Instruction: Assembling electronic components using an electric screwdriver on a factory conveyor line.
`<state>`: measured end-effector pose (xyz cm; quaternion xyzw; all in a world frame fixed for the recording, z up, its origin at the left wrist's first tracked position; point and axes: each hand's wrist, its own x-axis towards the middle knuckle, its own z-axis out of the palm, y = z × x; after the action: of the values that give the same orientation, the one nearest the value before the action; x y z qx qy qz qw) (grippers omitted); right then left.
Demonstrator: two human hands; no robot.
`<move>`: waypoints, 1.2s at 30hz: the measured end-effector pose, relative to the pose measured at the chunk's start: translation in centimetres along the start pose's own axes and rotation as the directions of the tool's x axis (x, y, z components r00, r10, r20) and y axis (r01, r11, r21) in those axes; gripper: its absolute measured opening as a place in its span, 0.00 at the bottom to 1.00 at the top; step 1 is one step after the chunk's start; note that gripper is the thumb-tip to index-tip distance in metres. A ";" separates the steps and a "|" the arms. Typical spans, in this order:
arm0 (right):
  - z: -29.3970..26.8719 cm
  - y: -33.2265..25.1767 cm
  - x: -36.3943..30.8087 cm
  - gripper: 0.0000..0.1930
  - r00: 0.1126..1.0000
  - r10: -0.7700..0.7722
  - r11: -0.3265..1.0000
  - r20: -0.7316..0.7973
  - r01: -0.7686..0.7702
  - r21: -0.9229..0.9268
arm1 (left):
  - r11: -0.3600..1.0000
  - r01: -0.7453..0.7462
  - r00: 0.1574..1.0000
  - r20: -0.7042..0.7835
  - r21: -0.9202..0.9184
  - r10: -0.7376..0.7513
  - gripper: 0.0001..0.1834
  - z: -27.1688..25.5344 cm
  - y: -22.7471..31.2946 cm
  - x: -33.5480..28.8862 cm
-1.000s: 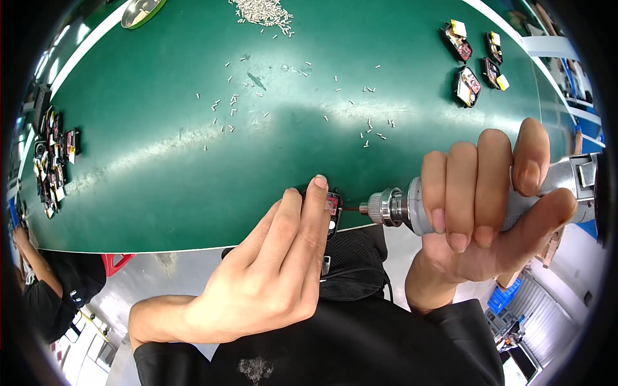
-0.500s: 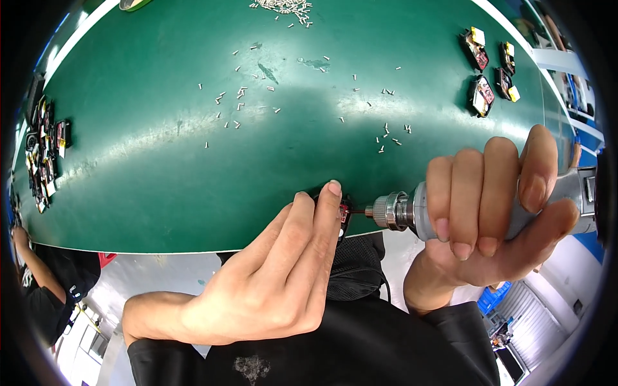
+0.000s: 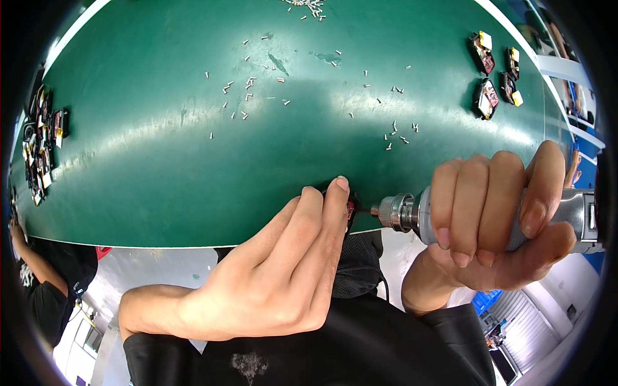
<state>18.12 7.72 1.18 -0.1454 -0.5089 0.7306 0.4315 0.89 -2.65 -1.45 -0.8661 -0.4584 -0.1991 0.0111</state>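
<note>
My right hand is wrapped round a grey electric screwdriver held level, its thin bit pointing left. The bit's tip meets or nearly meets a small black device with a red circuit board at the table's near edge. My left hand is closed on that device, its fingers hiding most of it. Whether the bit sits in a screw is too small to tell.
Loose silver screws lie scattered over the green table, with a pile of screws at the far edge. Several open black devices stand at the far right; a heap of similar devices lies at the left. A person is at lower left.
The view has shifted slightly, so the screws and table sit a little differently. Both hands keep their grips; the screwdriver and device stay nearly in line.
</note>
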 end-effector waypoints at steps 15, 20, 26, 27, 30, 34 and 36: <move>2.1 0.3 0.9 0.14 0.996 -0.002 0.997 0.085 0.009 -0.081 | 0.997 -0.039 0.998 -0.054 -0.070 0.035 0.19 -0.5 -0.9 -0.4; 0.7 1.4 1.1 0.16 0.983 -0.085 0.971 0.165 0.044 0.235 | 0.993 0.028 0.999 -0.016 -0.112 -0.030 0.15 -0.9 -0.5 -1.3; -0.8 -0.1 -1.4 0.14 0.978 -0.206 0.896 -0.031 0.201 0.396 | 0.878 0.478 0.868 -0.156 0.005 -0.472 0.27 -7.3 -6.7 -5.2; -1.2 0.0 -1.8 0.14 0.980 -0.189 0.899 -0.062 0.198 0.390 | 0.828 0.549 0.819 -0.269 0.111 -0.507 0.24 -8.4 -8.8 -6.3; -1.2 0.6 -2.4 0.13 0.989 -0.130 0.910 -0.073 0.148 0.387 | 0.576 0.747 0.665 -0.393 0.332 -0.635 0.21 -10.7 -14.4 -10.4; -0.6 2.0 -2.8 0.12 0.996 -0.013 0.855 -0.085 0.055 0.515 | 0.455 0.752 0.635 -0.336 0.477 -0.696 0.23 -9.0 -15.6 -12.0; -1.0 2.7 -3.1 0.12 0.995 0.033 0.832 -0.094 0.025 0.555 | 0.606 0.710 0.703 -0.302 0.360 -0.644 0.20 -8.0 -12.8 -9.5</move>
<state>19.27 5.63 -2.33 -0.0510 -0.2526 0.8396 0.4783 -16.78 -4.30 0.46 -0.5833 -0.7828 -0.1373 0.1676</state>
